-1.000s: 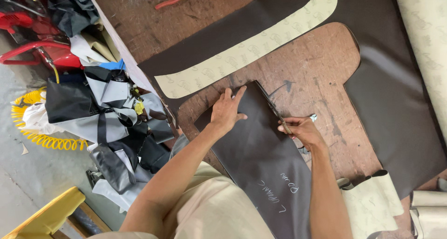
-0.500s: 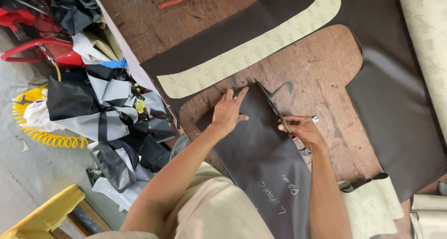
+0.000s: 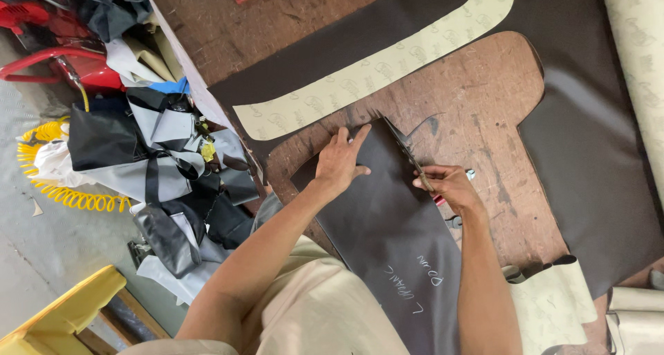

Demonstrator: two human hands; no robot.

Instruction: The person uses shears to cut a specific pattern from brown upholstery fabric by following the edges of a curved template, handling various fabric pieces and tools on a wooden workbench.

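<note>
**Cutting close to the pressing hand**

On the brown wooden counter (image 3: pixel 484 99) lies a dark template piece (image 3: pixel 387 223), flat on the wood, with some chalk writing near its lower end. The left hand (image 3: pixel 339 162) presses on its upper part, fingers (image 3: pixel 349 139) spread and released, holding nothing, only pushing down. The right hand (image 3: pixel 449 187) is clenched around a thin cutting tool (image 3: pixel 408 154), whose dark blade runs along the right edge of the piece toward its top corner.

I think the main risk is a slip. The blade tip stands near the left fingertips, so a sudden jump of the tool could reach them. Also, if the pressing hand loosens, the piece may shift and the line would go wrong. A large dark sheet (image 3: pixel 588 161) and a cream backing strip (image 3: pixel 387 64) lie well apart, not in danger.
</note>
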